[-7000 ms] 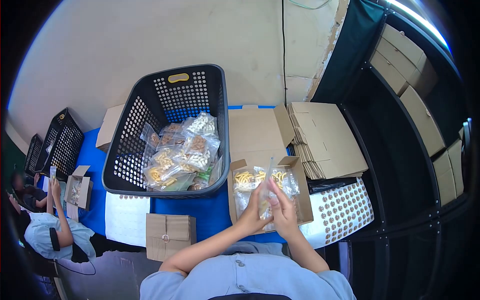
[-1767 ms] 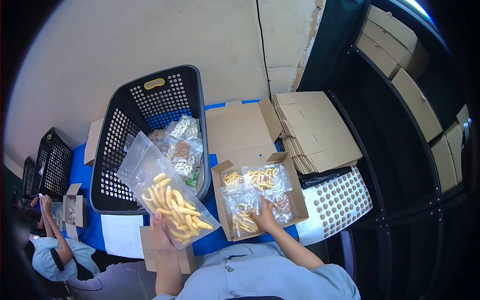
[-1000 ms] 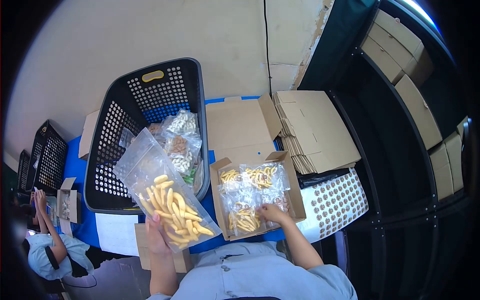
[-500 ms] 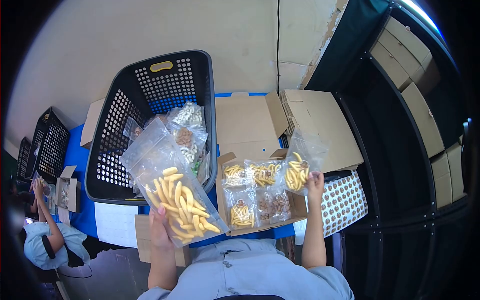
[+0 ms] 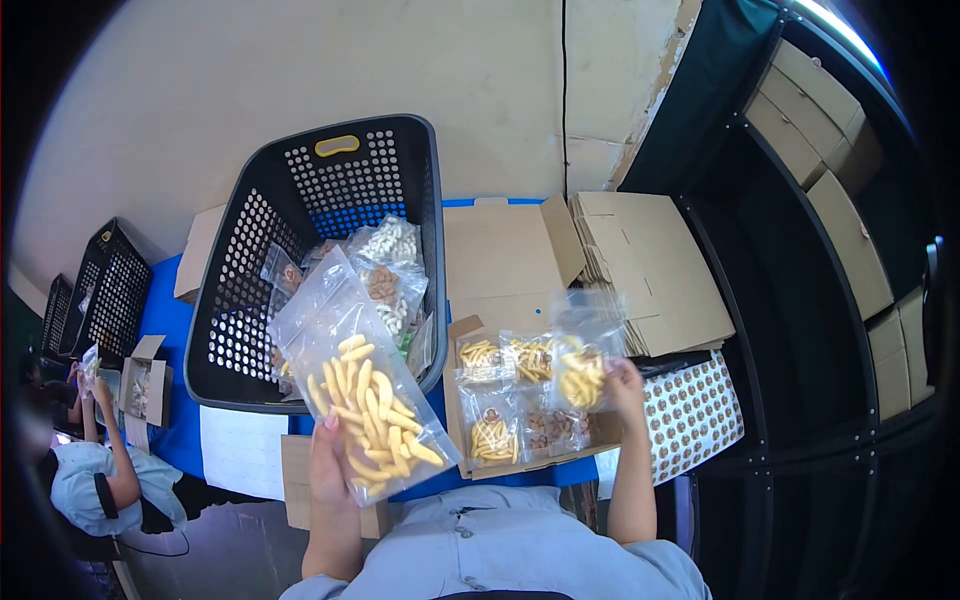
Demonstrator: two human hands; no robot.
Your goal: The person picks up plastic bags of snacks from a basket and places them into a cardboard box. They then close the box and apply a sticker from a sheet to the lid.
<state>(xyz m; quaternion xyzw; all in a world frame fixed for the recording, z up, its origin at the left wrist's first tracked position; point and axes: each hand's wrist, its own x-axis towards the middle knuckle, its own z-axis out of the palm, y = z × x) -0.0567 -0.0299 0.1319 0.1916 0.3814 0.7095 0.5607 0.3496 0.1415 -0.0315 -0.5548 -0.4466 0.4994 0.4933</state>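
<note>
My left hand (image 5: 330, 465) is closed on the lower left edge of a large clear zip bag (image 5: 375, 410) of yellow, banana-shaped pieces, held up in front of the basket. Between the closed fingers of my right hand (image 5: 624, 385) is the edge of a smaller clear bag (image 5: 580, 365) of similar yellow pieces, blurred a little. That small bag hangs over the right back part of an open cardboard box (image 5: 535, 462). Inside the box lie several small bags, some with yellow pieces (image 5: 492, 438) and one with brown pieces (image 5: 557, 428).
A black perforated basket (image 5: 205, 375) holds bags of white and brown pieces. Flattened cardboard boxes (image 5: 655, 270) are stacked right of the box, above a sheet of round stickers (image 5: 695, 415). At far left, another person (image 5: 110, 480) handles a bag near other baskets. Dark shelving stands at right.
The small bag in my right hand has come down and slightly left, closer to the box. My left hand keeps hold of the large bag. The whole view has shifted slightly.
</note>
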